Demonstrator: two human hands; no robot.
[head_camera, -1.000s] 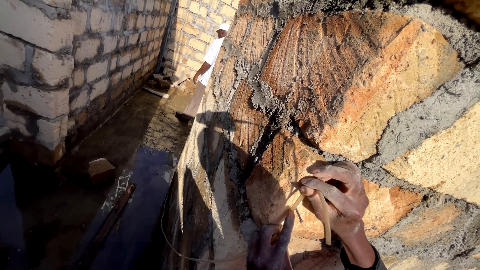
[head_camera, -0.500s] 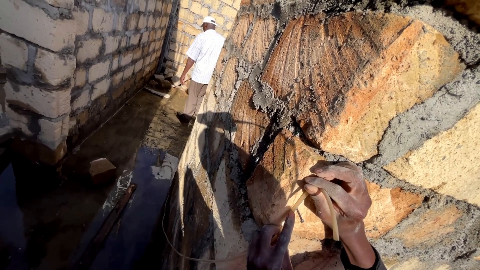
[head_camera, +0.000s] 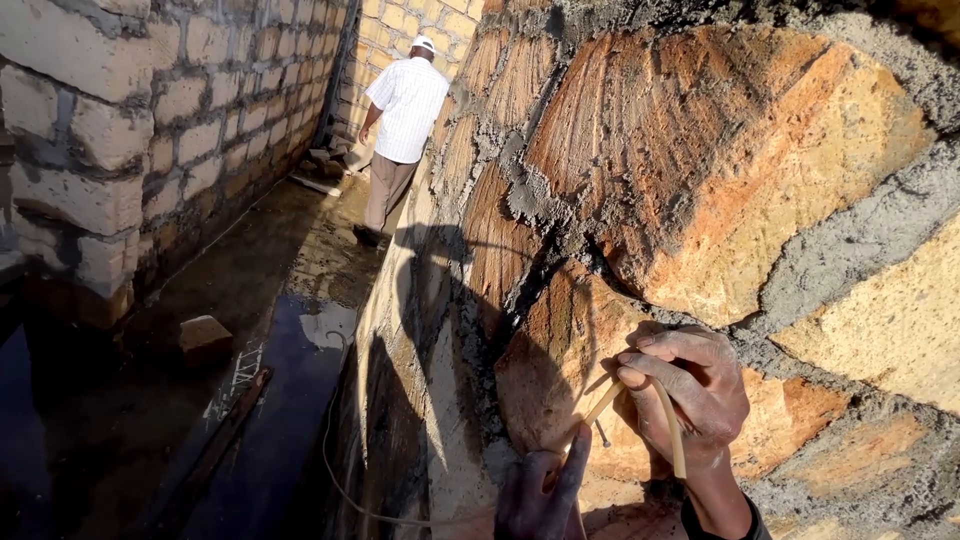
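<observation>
Yellow tube (head_camera: 668, 425) against the stone wall (head_camera: 760, 200)

My right hand (head_camera: 695, 395) stays curled around it; my left hand (head_camera: 540, 495) pinches its lower end; the co-worker (head_camera: 402, 130) now stands closer.

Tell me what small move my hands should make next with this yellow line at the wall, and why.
Probably pull the yellow line taut with the right hand. It bends loosely over those fingers beside a small nail in the stone wall, while the left hand only steadies its lower end.

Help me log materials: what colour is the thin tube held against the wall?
Pale yellow tube, pinched by the right hand; head view.
</observation>
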